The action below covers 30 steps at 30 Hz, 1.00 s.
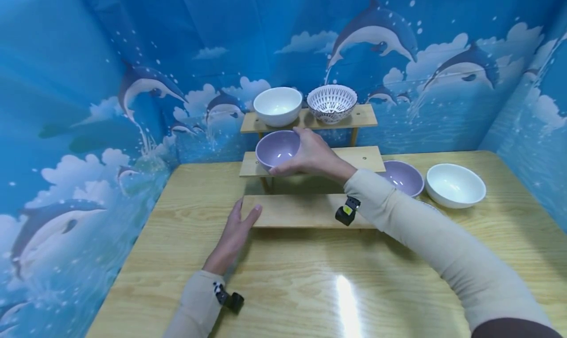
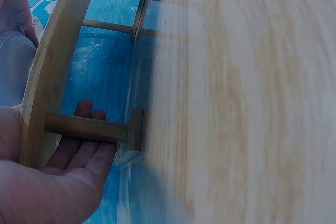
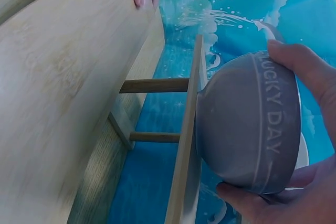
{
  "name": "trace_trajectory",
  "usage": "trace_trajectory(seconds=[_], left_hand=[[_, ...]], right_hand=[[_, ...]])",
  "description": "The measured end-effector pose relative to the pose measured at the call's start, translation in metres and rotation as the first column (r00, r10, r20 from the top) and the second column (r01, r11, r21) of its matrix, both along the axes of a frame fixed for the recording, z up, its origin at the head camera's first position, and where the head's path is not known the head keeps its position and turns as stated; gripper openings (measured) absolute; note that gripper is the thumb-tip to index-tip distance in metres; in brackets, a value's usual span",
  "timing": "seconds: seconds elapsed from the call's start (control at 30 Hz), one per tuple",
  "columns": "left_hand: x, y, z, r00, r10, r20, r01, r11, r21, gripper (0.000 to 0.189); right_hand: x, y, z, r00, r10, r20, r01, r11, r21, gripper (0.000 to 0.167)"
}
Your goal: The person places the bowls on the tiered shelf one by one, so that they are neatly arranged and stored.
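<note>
My right hand [image 1: 313, 155] grips a purple bowl [image 1: 275, 150] by its right side, thumb in front and fingers behind. The bowl's base is right at the left part of the middle shelf [image 1: 364, 157]. Raised letters reading LUCKY DAY run round its outer wall [image 3: 247, 124] in the right wrist view. At the left end of the stepped wooden rack, my left hand [image 1: 234, 232] holds the lowest board [image 1: 297, 211], thumb over its edge. Beneath that board, the left fingers [image 2: 100, 161] curl by a round wooden leg [image 2: 86, 127].
On the top shelf [image 1: 366, 114] stand a white bowl [image 1: 278, 107] and a white openwork bowl [image 1: 332, 104]. Right of the rack, another purple bowl [image 1: 403, 178] and a white bowl [image 1: 455, 186] rest on the wooden table [image 1: 283, 289]. A dolphin-print backdrop [image 1: 212, 43] surrounds the table.
</note>
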State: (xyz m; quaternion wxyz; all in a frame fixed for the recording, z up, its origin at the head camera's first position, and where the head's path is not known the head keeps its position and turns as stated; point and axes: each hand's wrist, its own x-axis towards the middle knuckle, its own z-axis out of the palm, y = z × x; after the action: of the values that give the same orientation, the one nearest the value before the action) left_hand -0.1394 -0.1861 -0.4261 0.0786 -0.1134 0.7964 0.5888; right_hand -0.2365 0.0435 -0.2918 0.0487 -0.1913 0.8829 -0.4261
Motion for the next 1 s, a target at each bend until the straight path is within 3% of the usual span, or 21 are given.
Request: trace_trajectory(seconds=[0.27,0.43,0.57,0.8,1.0], left_hand=[[-0.001,0.0,0.0,1.0,-0.007,0.02,0.008,1.0,-0.023,0.099],[0.0,0.0,0.0,0.999,-0.007,0.036,0.008,0.999,-0.038,0.101],[0.001,-0.001,0.0,0.999,-0.008,0.035,0.009,0.999,-0.036,0.1],[0.001,0.0,0.0,1.0,-0.002,0.03,0.002,1.0,-0.024,0.098],[0.001,0.001,0.001,0.999,0.007,0.045,-0.005,0.999,-0.045,0.099]], right_hand=[[0.002,0.006,-0.002,0.999,0.015,-0.038,-0.016,0.999,-0.046,0.12],[0.012,0.021,0.003,1.0,0.01,-0.006,-0.011,0.998,-0.056,0.121],[0.025,0.042,0.009,0.998,-0.038,0.042,0.039,0.999,-0.032,0.126],[0.052,0.084,0.017,0.994,-0.082,0.076,0.089,0.992,-0.094,0.117],[0.078,0.124,0.012,0.99,-0.113,0.087,0.119,0.991,-0.065,0.114]])
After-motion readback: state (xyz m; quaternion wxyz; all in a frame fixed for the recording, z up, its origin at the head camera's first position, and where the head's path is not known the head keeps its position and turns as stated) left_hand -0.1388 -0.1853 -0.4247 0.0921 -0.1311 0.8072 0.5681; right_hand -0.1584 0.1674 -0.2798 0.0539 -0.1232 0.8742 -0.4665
